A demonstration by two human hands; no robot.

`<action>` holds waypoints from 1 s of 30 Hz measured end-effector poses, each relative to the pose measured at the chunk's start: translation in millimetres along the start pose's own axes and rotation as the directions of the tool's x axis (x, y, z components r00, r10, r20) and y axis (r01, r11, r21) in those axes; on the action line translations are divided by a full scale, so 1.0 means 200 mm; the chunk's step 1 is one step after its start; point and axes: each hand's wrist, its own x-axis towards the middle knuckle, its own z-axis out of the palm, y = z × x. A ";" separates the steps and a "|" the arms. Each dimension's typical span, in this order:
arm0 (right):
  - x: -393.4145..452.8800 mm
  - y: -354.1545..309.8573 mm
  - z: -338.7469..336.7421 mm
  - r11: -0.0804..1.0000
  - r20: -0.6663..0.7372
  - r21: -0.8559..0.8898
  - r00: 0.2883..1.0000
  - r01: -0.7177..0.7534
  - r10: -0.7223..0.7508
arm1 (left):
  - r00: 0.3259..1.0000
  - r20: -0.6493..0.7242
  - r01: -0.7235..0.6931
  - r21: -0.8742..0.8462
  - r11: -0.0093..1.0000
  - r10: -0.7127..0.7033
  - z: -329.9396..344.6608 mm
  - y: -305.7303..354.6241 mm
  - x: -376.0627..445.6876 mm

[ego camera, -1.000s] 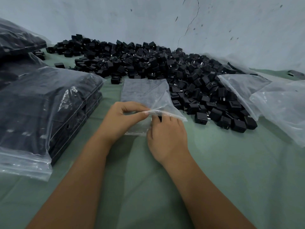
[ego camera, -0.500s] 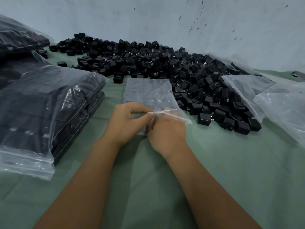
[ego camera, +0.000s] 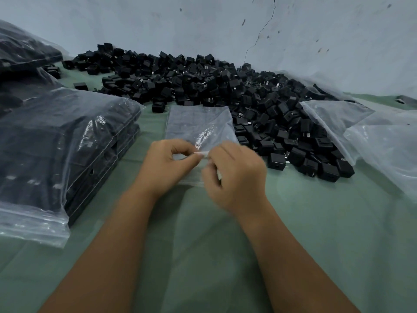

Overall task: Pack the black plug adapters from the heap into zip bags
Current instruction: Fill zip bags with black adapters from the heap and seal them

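I see a green cloth-covered surface (ego camera: 316, 222) ahead of me, backed by a pale cracked wall (ego camera: 225, 26). On my left sits a stack of filled zip bags (ego camera: 63, 150), dark with packed adapters, with more filled bags (ego camera: 22, 55) behind it. On my right lie loose clear plastic bags (ego camera: 372, 136), crumpled and overlapping. A wide heap of black plug adapters (ego camera: 225, 91) spreads across the far middle, reaching the wall and curving round toward my right, just beside the bag I work on. That empty zip bag (ego camera: 198, 123) lies flat in the centre, its long axis running away from me toward the heap, its open mouth nearest me. My left hand (ego camera: 164, 166) pinches the mouth's edge between thumb and forefinger. My right hand (ego camera: 237, 177), slightly blurred, has its fingers curled and pinching the same edge, the two hands almost touching.
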 end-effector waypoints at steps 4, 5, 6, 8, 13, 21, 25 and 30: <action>0.00 0.17 -0.05 0.939 -0.035 0.075 0.941 -0.334 0.338 | 0.998 -0.024 0.054 0.064 0.996 -0.053 -0.04 -0.01 0.00; -0.01 0.23 -0.06 0.908 0.035 0.018 0.908 -0.419 0.418 | 0.998 -0.036 0.058 0.077 0.995 -0.055 -0.05 -0.01 0.00; -0.03 0.29 -0.06 0.878 0.122 -0.089 0.869 -0.471 0.479 | 0.997 -0.050 0.058 0.093 0.994 -0.053 -0.05 -0.01 -0.01; -0.07 0.38 -0.05 0.795 0.287 -0.360 0.753 -0.488 0.592 | 0.998 -0.046 0.045 0.170 0.984 -0.038 -0.06 -0.01 -0.01; -0.10 0.42 -0.02 0.686 0.393 -0.561 0.581 -0.463 0.713 | 0.970 0.210 -0.216 0.512 0.831 0.122 0.02 0.03 -0.01; -0.08 0.43 0.01 0.830 0.412 -0.480 0.762 -0.284 0.499 | 0.877 0.476 -0.227 0.533 0.815 -0.067 0.17 -0.01 0.01; -0.08 0.48 0.03 0.911 0.635 -0.349 0.659 -0.220 0.403 | 0.873 0.486 -0.221 0.487 0.845 -0.052 0.16 -0.03 0.00; -0.08 0.50 0.04 0.843 0.521 -0.461 0.684 -0.278 0.510 | 0.883 0.467 -0.208 0.484 0.850 -0.050 0.17 -0.03 -0.01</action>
